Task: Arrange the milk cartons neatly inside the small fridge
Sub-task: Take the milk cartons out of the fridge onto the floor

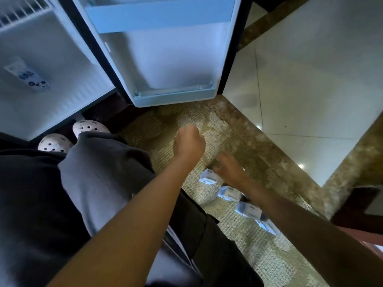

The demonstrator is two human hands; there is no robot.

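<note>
- The right hand (228,166) reaches down with its fingers (222,158) spread and released, holding nothing. Blur hides whether they touch the nearest carton (208,177), which lies just beneath the fingertips.
- The left hand (189,141) hangs above the mat (207,125), just ahead of the right fingers. Its fingers are loosely curled, with nothing seen in them.
- Three more cartons (230,193) trail in a loose diagonal row from the nearest one back along the right forearm. One carton in the fridge (26,76) lies flat on the bottom, well away from both hands.
- Risk: the cartons are small, smooth coated-paper blocks lying on their sides, so a hasty pinch on a slick face will probably slip. Squeezing hard would likely dent the thin walls.
- Risk: the row sits close under the right forearm, so a low sweep of the arm could knock the far ones out of line.
- Risk: the open door (165,59) stands between the fingers and the fridge (51,59), and a carried carton may clip the door shelf (174,96).
- Risk: dropping cartons in flat, like the one already inside, would leave an untidy pile instead of a neat row.
- Textures: the mat is coarse and woven, with good grip underneath. The fridge lining is hard, glossy white plastic with a ribbed floor, and a wire rack (22,13) sits above. Beyond the mat lie a mottled stone border (259,141) and shiny tiles (310,79).
</note>
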